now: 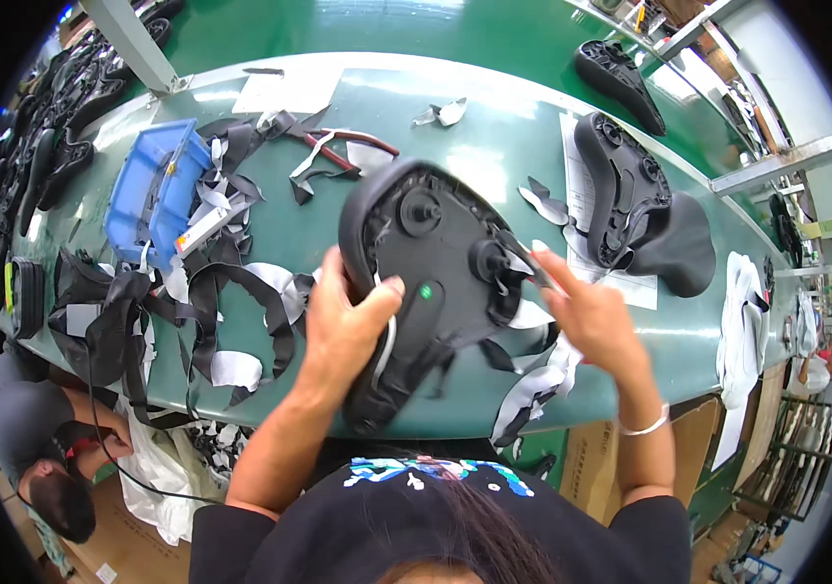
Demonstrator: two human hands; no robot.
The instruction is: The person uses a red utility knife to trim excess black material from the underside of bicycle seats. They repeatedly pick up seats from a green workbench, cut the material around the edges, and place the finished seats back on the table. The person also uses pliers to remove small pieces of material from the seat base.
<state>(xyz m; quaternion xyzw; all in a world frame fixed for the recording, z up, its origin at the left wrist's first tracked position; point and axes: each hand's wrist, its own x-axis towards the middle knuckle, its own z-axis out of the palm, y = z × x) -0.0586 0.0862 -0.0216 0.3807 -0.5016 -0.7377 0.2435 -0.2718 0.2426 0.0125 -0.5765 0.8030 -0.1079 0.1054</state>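
Observation:
A black saddle [416,243] is held up underside-out above the green table, its wide end away from me and its narrow nose toward me. My left hand [343,316] grips its left side, thumb over the edge onto the underside. Two round mounts and a small green dot show there. My right hand [591,316] is closed round a slim red-handled tool [546,276]. The tool's dark tip meets the saddle's right rim; its exact kind is partly hidden by my fingers. Black and white trimmed strips [537,389] lie below that hand.
Red-handled pincers [348,151] lie beyond the saddle. A blue bin [158,190] stands at left among black offcuts [240,292]. More saddles [620,185] lie at right over paper; others are piled far left. A person [46,428] bends down at lower left. White gloves [742,311] lie far right.

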